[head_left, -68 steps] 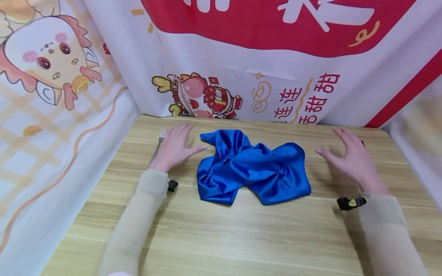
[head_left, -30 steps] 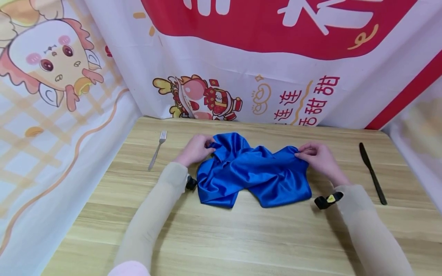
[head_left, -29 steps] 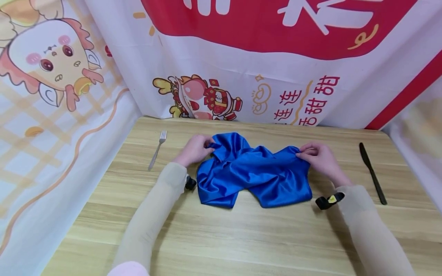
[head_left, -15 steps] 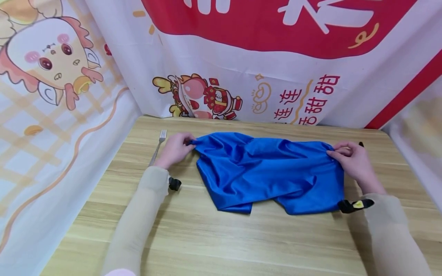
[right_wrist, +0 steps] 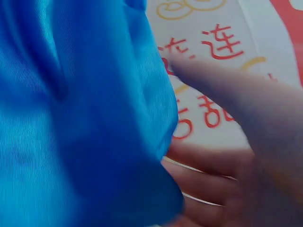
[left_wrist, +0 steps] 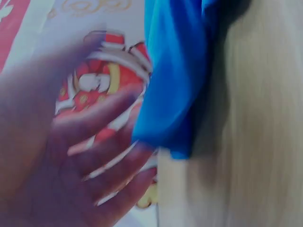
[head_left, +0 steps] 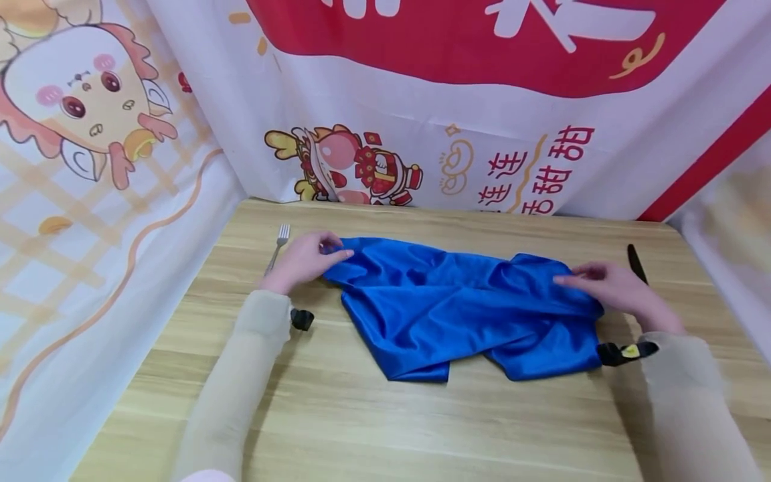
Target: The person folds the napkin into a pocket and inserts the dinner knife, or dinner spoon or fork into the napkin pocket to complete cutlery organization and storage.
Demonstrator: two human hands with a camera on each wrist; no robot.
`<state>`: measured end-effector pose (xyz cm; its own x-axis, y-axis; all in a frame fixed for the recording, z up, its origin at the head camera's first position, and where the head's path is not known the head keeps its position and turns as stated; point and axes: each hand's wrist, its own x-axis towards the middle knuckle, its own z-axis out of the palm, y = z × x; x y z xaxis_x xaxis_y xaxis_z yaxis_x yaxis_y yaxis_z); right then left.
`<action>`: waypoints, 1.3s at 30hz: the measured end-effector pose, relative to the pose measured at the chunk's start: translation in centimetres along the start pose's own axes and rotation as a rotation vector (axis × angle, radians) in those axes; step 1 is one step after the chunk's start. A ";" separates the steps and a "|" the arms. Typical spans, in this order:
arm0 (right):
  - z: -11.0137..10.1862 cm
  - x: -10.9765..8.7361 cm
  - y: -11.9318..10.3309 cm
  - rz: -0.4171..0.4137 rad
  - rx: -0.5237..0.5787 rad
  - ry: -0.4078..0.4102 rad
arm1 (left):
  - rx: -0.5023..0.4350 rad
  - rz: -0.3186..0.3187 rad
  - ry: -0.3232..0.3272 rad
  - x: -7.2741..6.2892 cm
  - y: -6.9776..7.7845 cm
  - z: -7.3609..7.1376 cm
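A shiny blue cloth (head_left: pixel 446 301) lies creased across the middle of the wooden table, with its far edge stretched wide. At its far left corner is my left hand (head_left: pixel 306 260), fingers loosely bent and thumb apart from them. The left wrist view shows that hand (left_wrist: pixel 57 156) with fingers spread and their tips by the cloth's corner (left_wrist: pixel 173 85). Over the cloth's right end hovers my right hand (head_left: pixel 623 291). In the right wrist view its thumb stands clear of the cloth (right_wrist: pixel 90 123), while the fingers (right_wrist: pixel 203 184) lie partly hidden behind the cloth's edge.
A silver fork (head_left: pixel 280 242) lies on the table's left side, partly covered by the left hand. A black knife (head_left: pixel 636 262) lies at the right, mostly behind the right hand. A printed white curtain (head_left: pixel 458 107) hangs along the table's back edge.
Both hands came in, pinched the cloth's far corners and drew them apart, left and right. The cloth is now wider. Since half a second ago both hands have loosened from the corners.
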<state>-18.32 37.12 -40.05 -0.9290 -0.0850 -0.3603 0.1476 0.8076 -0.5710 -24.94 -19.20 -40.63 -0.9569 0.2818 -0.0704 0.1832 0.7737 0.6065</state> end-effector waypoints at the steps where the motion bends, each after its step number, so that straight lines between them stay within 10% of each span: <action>1: 0.0 0.5 -0.3 0.007 0.030 0.033 | 0.011 -0.011 0.030 0.4 0.1 0.3; 10: 1.5 5.5 -3.3 -0.116 0.016 0.181 | 0.123 -0.131 0.020 2.8 0.8 2.7; 17: 3.1 6.4 -4.4 -0.244 -0.070 0.167 | 0.202 -0.100 0.005 2.3 1.1 3.5; 23: 2.0 4.7 -4.9 -0.354 0.296 0.494 | 0.329 -0.082 -0.121 0.9 1.9 3.6; 28: 0.5 2.2 -3.9 -0.270 0.548 0.704 | 0.386 -0.030 -0.208 0.0 1.9 3.4; 34: 0.7 1.4 0.5 -0.123 0.257 0.329 | 0.376 0.030 -0.287 -1.1 1.6 2.8; 39: 0.7 2.1 1.7 -0.029 0.191 0.082 | 0.259 -0.020 -0.217 -1.0 1.5 2.7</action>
<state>-19.80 37.88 -42.32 -0.9572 -0.0524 -0.2846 0.1748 0.6791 -0.7129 -23.08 -16.81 -41.85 -0.8955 0.3581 -0.2644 0.2427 0.8907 0.3844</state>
